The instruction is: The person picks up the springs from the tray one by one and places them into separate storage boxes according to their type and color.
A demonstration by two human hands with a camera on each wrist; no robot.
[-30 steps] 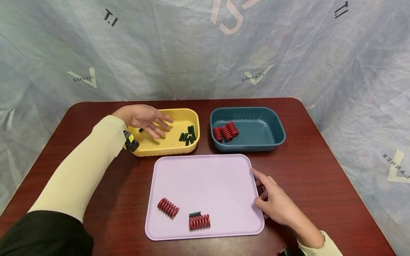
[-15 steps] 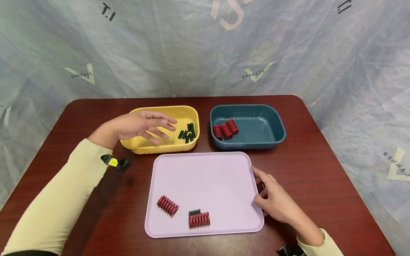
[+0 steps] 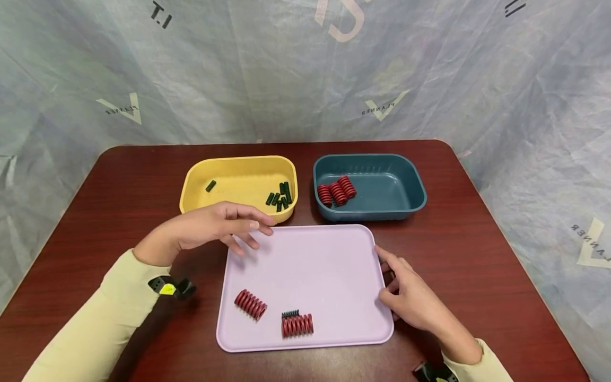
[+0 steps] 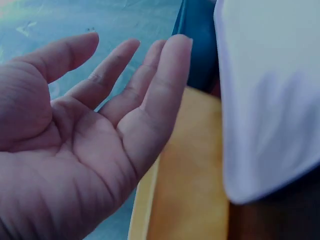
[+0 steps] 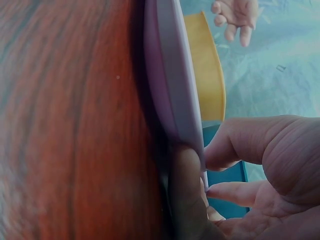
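In the head view my left hand point(image 3: 210, 228) hovers over the far left corner of the lilac tray point(image 3: 310, 270). Its fingers spread loosely with nothing in them, as the left wrist view also shows. At the tray's right edge, my right hand point(image 3: 412, 300) pinches the rim; the right wrist view shows a finger point(image 5: 187, 185) under it. Near the tray's front lie a tilted red coil spring point(image 3: 250, 305) and another red coil spring point(image 3: 297, 326), with a small dark green spring point(image 3: 290, 314) right behind the latter.
Behind the tray stands a yellow bin point(image 3: 241, 183) with several small green springs point(image 3: 276, 199) at its right and a lone green spring point(image 3: 211, 185) at its left. A teal bin point(image 3: 386, 192) to the right holds red springs point(image 3: 338, 194). A draped sheet point(image 3: 267, 74) hangs behind the table.
My left hand has drawn back from over the yellow bin toward the tray's far left corner, uncovering the lone green spring. My right hand has stayed at the tray's edge.
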